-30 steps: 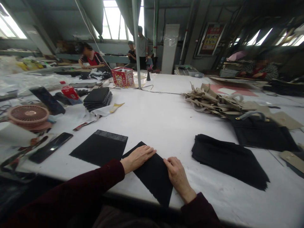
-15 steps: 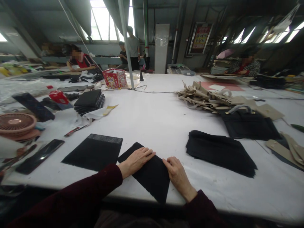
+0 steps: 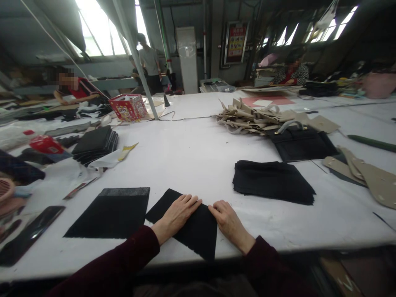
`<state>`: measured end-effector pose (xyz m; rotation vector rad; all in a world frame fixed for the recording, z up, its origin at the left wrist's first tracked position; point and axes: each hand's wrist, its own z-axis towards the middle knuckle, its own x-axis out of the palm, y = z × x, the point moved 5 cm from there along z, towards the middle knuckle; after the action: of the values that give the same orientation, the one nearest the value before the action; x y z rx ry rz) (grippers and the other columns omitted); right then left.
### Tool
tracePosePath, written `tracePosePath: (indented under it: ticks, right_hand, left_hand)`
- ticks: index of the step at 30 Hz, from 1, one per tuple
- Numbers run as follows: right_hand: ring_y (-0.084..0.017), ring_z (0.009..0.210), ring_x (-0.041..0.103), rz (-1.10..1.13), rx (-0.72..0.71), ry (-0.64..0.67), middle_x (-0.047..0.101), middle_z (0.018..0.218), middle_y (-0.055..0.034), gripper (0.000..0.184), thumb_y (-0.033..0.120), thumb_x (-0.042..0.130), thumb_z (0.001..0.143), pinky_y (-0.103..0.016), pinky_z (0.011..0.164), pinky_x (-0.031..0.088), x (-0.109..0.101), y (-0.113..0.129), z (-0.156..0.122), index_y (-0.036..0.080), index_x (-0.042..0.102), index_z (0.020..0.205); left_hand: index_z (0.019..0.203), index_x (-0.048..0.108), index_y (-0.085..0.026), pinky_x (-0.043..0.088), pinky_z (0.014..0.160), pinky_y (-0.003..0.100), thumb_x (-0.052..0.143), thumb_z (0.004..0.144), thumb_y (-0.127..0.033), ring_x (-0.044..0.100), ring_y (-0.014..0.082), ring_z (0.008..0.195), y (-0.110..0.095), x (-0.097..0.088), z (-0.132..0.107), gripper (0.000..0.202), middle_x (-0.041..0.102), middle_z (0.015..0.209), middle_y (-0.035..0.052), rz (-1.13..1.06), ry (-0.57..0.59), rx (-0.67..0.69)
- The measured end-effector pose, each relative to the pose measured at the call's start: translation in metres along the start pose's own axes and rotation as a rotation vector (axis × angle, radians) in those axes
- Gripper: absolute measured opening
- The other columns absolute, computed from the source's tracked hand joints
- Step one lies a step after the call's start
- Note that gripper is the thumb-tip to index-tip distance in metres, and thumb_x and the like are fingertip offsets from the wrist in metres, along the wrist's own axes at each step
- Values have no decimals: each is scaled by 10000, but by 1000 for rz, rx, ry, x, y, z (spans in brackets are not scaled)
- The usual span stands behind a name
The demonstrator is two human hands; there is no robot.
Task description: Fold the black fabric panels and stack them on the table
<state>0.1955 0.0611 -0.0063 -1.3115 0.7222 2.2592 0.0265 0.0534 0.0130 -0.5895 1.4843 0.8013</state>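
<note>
A black fabric piece [image 3: 198,231] lies slantwise on the white table in front of me, its near corner reaching the table's front edge. My left hand [image 3: 182,210] rests flat across it, fingers stretched toward its far edge. At the fabric's right corner, my right hand [image 3: 227,220] has its thumb and forefinger closed on the edge, the other fingers curled. To the left lies another black piece [image 3: 108,214] with a greyish strip along its far edge. A stack of black fabric pieces [image 3: 272,181] sits to the right of my hands.
Beige bag parts [image 3: 247,117] are heaped farther back, beside a black handbag [image 3: 303,142]. Folded dark pieces [image 3: 94,144], a red patterned box [image 3: 128,108] and a phone [image 3: 32,233] are at left. A pole [image 3: 139,62] rises from the table. Other people are at the back.
My view has turned to the right, so the surroundings shift left in the picture. Both hands stay at the fabric piece in nearly the same pose.
</note>
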Motion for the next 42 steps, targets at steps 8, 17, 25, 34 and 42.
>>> tracePosePath:
  ticks: [8, 17, 25, 34, 42]
  right_hand:
    - [-224, 864, 464, -107, -10, 52, 561, 916, -77, 271, 63, 467, 926, -367, 806, 393, -5, 3, -1, 136, 600, 1151]
    - [-217, 869, 457, -90, 58, 40, 560, 924, -73, 273, 46, 463, 913, -363, 818, 374, -11, 1, -11, 149, 607, 1120]
    - [-215, 889, 449, -25, 149, 43, 553, 948, -64, 182, 74, 496, 920, -357, 822, 359, -11, -6, -25, 162, 611, 1030]
    - [-211, 909, 449, 77, 271, 8, 542, 942, -62, 180, 60, 453, 922, -340, 836, 356, -15, -13, -29, 168, 592, 959]
    - [-225, 922, 464, -47, 266, 97, 553, 988, -68, 425, 53, 475, 893, -354, 800, 356, -12, 6, -6, 209, 525, 1286]
  left_hand:
    - [1461, 326, -236, 465, 892, 339, 430, 929, -78, 545, 207, 986, -7, 5, 3, 565, 558, 1105, 68, 25, 64, 0]
    - [1488, 291, -314, 459, 901, 356, 433, 921, -65, 521, 218, 988, -9, 6, 4, 635, 523, 1083, 65, 41, 88, 16]
    - [1512, 242, -321, 455, 907, 373, 433, 902, -38, 506, 229, 986, -11, 6, 5, 699, 511, 1086, 67, 65, 100, 26]
    - [1513, 225, -359, 460, 897, 359, 433, 895, -30, 498, 214, 941, -12, 5, 5, 730, 498, 1072, 57, 81, 101, 40]
    - [1511, 244, -333, 452, 926, 383, 445, 884, -39, 500, 233, 971, -13, 3, 6, 721, 507, 1097, 75, 99, 86, 44]
